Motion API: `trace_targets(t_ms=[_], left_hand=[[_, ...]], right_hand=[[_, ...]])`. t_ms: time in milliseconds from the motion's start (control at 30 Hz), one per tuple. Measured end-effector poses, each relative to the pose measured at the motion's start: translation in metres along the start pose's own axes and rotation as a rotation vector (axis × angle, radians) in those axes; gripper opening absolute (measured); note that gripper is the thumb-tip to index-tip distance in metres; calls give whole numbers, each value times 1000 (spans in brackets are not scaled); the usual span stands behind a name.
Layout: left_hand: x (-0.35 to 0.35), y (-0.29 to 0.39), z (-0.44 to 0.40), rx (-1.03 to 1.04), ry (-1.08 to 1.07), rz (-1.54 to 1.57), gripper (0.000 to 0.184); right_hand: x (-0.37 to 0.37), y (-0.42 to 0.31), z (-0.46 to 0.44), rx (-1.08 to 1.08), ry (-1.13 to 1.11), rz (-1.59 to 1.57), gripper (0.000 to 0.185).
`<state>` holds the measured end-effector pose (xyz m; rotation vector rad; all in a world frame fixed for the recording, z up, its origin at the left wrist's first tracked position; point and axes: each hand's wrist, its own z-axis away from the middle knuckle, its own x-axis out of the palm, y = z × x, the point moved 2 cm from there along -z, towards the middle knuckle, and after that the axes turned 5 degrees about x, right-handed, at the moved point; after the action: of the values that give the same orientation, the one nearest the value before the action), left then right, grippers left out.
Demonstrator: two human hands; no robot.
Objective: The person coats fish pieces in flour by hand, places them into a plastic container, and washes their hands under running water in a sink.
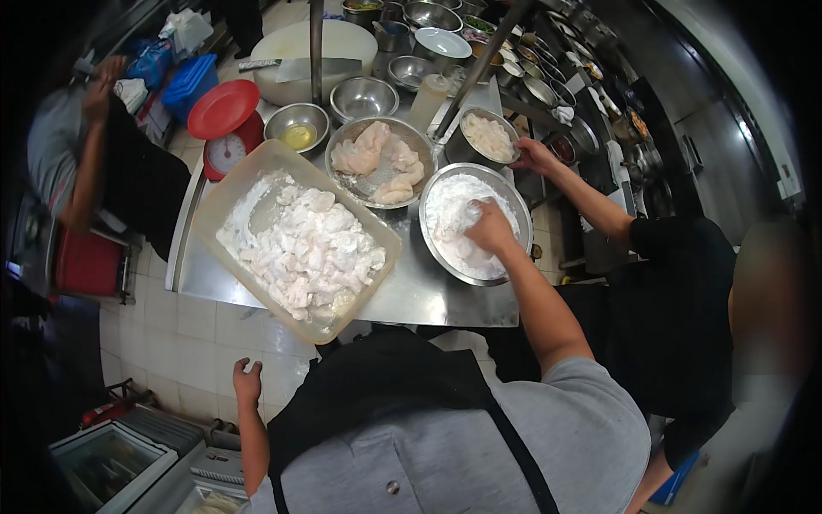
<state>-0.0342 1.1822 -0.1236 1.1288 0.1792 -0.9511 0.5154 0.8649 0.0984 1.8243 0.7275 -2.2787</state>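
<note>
My right hand [492, 226] is down in the white powder [454, 201] of a steel bowl [523, 244] on the table; its fingers are partly buried, and whatever they may hold is hidden. My left hand [247, 377] hangs beside the table's front edge, away from everything, fingers loosely curled and apart, with nothing in them. Left of the bowl, a rectangular plastic tub [377, 274] holds powder-coated pieces [312, 244]. Behind these, raw meat pieces [364, 150] lie in a perforated steel pan [371, 199].
At right, a co-worker's hand [535, 158] touches a bowl of pale slices [489, 137]. Another person [103, 154] stands at left. A red scale [229, 152], a small bowl of yellow liquid [297, 135] and a cleaver [321, 68] on a round board [282, 43] are farther back.
</note>
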Motion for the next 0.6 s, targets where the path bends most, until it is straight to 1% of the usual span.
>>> trace_targets(t_ms=[67,133,200,233,267,300,333,367,400,433,467,533,567,600], left_hand=[[-3,-2,2,-15,-14,9,46],[-3,-7,4,-20,-4,30,46],[-1,-9,1,-20,14,65,47],[-1,-11,-1,-6,27,45,47],[-3,-16,1,2,40,21,47],[-3,-18,2,-8,45,23,47],[-2,-16,0,4,33,36,47],[-3,-15,-1,15,23,46,47],[-4,-14,-2,-1,37,40,47],[-4,-8,-4,44,26,34,47],[-4,2,-7,91,14,27,47],[-11,50,3,56,2,58,47],[-13,66,5,34,-26,95,47],[-13,69,1,34,-25,91,47]], right_hand=[[-20,1,-4,72,8,-147,65],[-18,14,-11,170,-5,-279,64],[-23,19,-13,300,35,-362,61],[-27,24,-16,263,45,-413,55],[-32,31,-20,256,38,-405,55],[-36,38,-26,216,62,-494,50],[-41,24,-24,176,84,-588,44],[-48,12,-19,121,68,-754,38],[-70,-22,-2,64,45,-921,33],[-77,-43,4,-12,-88,-1109,33],[-82,-68,12,-39,-190,-1248,36],[-77,-109,16,-190,-207,-1259,38],[-74,-136,23,-181,-284,-1258,38],[-66,-162,28,-173,-357,-1256,38]])
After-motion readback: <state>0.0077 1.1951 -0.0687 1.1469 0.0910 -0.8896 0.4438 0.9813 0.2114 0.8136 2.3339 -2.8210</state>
